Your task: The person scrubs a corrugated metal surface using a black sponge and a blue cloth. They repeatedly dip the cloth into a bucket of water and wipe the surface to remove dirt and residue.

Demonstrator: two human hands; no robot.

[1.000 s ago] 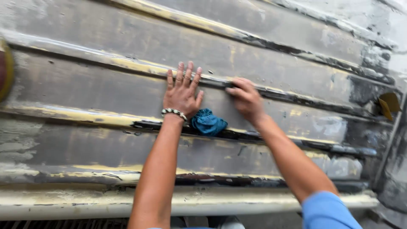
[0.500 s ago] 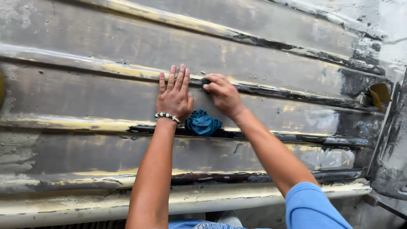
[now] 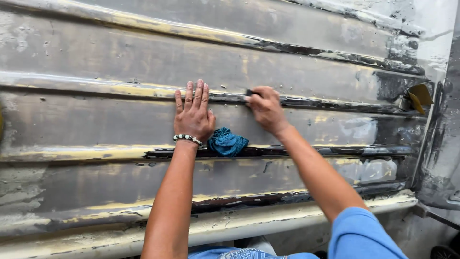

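Observation:
A ribbed metal body panel (image 3: 120,52), sanded grey with streaks of old yellow and black paint, fills the view. My left hand (image 3: 192,114) lies flat on it, fingers together and pointing up, a beaded bracelet on the wrist. My right hand (image 3: 265,108) presses a small dark sanding piece (image 3: 250,92) against a black-edged rib; most of the piece is hidden under the fingers. A crumpled blue rag (image 3: 227,142) rests on the rib just below and between the two hands.
A yellowish scrap (image 3: 420,95) sticks out at the panel's right end beside a vertical grey metal edge (image 3: 443,144). A pale yellow lower ledge (image 3: 268,223) runs along the bottom of the panel. My blue sleeve (image 3: 366,235) shows at the lower right.
My right hand with the sanding piece has slid leftward along the rib, closer to my left hand. The left hand and the rag keep their places on the panel.

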